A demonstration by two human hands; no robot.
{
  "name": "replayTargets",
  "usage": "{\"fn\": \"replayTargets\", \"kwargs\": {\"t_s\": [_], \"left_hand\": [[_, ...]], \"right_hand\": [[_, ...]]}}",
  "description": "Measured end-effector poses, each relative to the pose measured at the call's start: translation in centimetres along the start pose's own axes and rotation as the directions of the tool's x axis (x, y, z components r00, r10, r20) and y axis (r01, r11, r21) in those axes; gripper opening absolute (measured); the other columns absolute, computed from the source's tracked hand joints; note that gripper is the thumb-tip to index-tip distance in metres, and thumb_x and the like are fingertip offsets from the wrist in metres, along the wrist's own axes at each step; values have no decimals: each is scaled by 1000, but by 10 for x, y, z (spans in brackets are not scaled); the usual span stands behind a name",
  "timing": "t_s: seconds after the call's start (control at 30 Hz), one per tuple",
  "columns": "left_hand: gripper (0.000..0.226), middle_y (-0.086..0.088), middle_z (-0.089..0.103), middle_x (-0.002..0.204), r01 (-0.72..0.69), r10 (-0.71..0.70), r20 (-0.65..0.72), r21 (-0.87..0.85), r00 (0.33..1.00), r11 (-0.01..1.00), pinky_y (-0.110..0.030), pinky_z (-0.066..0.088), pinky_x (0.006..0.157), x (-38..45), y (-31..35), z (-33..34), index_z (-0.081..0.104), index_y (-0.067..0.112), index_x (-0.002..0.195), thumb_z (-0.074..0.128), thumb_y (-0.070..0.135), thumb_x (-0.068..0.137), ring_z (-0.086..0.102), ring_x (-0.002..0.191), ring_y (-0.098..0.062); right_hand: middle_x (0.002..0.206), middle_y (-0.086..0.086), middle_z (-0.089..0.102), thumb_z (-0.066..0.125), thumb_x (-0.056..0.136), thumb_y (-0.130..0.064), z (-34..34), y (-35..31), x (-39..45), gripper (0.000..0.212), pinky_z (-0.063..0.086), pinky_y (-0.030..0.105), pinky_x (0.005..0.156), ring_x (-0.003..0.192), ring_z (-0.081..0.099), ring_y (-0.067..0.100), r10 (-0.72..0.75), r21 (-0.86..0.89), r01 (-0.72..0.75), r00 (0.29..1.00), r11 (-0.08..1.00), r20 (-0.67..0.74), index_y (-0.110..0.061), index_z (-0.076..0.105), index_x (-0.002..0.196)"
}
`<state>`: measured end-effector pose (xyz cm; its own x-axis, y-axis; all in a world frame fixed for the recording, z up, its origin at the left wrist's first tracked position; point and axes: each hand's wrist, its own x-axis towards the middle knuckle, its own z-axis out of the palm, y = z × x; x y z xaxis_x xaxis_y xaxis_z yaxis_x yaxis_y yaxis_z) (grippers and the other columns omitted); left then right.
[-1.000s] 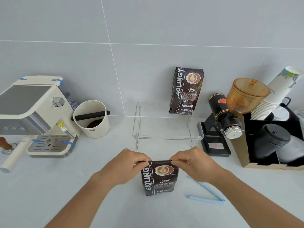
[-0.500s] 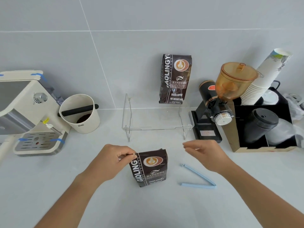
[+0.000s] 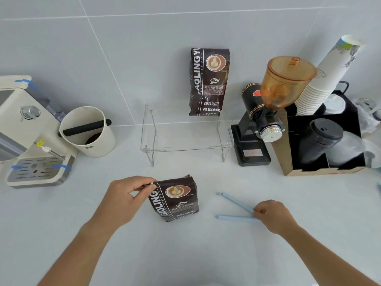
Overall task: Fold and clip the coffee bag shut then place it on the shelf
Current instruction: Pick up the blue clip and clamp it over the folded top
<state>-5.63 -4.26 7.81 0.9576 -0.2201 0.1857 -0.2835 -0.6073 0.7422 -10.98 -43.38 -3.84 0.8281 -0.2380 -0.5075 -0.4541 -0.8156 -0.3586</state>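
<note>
Left hand [image 3: 125, 200] pinches the folded top corner of the bag [image 3: 175, 200], which stands upright on the counter [image 3: 185, 254] in front of the shelf [image 3: 185, 148]. Right hand [image 3: 272, 215] sits at the hinge of the clip [image 3: 237, 209], fingers curled onto it — its two blue arms spread open, flat on the counter right of the bag. Second bag [image 3: 209, 81] stands on the shelf against the wall. Knock box [image 3: 88, 133] holds dark grounds under its bar; the black organiser [image 3: 323, 141] holds stacked cups and lids.
</note>
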Motion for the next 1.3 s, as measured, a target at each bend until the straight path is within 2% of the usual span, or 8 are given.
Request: {"fn": "replayTargets", "kwargs": {"t_s": [0.13, 0.27, 0.43, 0.63, 0.87, 0.97, 1.17, 1.3], "left_hand": [[18, 21, 70, 96, 11, -11, -8, -8, 1000, 1000, -30, 52, 59, -1, 3, 1, 73, 36, 82, 70, 18, 81, 69, 80, 3], [38, 34, 68, 92, -13, 13, -9, 1, 1000, 1000, -8, 50, 65, -2, 6, 0, 64, 51, 85, 71, 14, 82, 67, 81, 7], [19, 29, 64, 104, -24, 24, 5, 26, 1000, 999, -4, 46, 80, -3, -3, 2, 70, 24, 98, 64, 10, 87, 65, 90, 6], [39, 28, 65, 104, 25, -25, -4, -53, 1000, 998, -2, 44, 83, -5, -1, 2, 65, 38, 96, 61, 0, 87, 66, 93, 4], [36, 15, 67, 103, 28, -30, -8, -138, 1000, 990, -8, 48, 83, -4, -4, 3, 69, 31, 95, 60, -3, 88, 66, 94, -5], [30, 17, 69, 101, 30, -32, -15, -156, 999, 987, -9, 49, 83, -3, -4, 5, 70, 31, 94, 60, 2, 89, 66, 94, -5], [38, 21, 71, 99, 62, -67, -19, -208, 998, 976, -9, 50, 82, 1, -4, 4, 70, 35, 92, 61, -1, 88, 68, 92, -1], [43, 16, 77, 90, 183, -211, -29, -390, 977, 902, -11, 52, 77, 2, -9, 9, 76, 38, 86, 64, -4, 85, 71, 84, -4]], "right_hand": [[81, 1, 69, 64, 85, -24, 3, 0, 2, 13, 54, 34, 68, 76, 65, 21, -18, 11, 18, 1000, 1000, 3, -20, 73, 77], [81, 2, 71, 61, 86, -22, 0, -2, -3, 17, 55, 37, 70, 77, 64, 24, -38, 49, 39, 999, 998, -32, -24, 66, 70], [74, 5, 72, 65, 84, -13, -19, -19, -17, 17, 60, 42, 66, 63, 70, 26, -58, 264, 72, 996, 962, -61, -18, 69, 68], [67, 6, 74, 71, 83, -8, -51, -55, -39, 15, 50, 12, 54, 58, 71, 18, -95, 447, 152, 984, 882, -148, -15, 74, 70], [68, 1, 74, 74, 80, -3, -86, -109, -61, 12, 55, 25, 66, 55, 71, 18, -201, 645, 308, 951, 699, -236, -10, 76, 71], [62, -1, 72, 73, 80, 0, -90, -134, -65, 13, 53, 16, 59, 53, 69, 17, -278, 664, 355, 934, 658, -224, -8, 76, 70], [70, 16, 75, 73, 81, -5, -83, -178, -61, 8, 58, 30, 68, 57, 70, 21, -380, 637, 396, 909, 662, -172, -7, 77, 76], [76, 18, 76, 71, 84, -9, -76, -194, -56, 12, 60, 41, 74, 60, 71, 21, -416, 583, 415, 898, 698, -142, -13, 77, 75]]}}
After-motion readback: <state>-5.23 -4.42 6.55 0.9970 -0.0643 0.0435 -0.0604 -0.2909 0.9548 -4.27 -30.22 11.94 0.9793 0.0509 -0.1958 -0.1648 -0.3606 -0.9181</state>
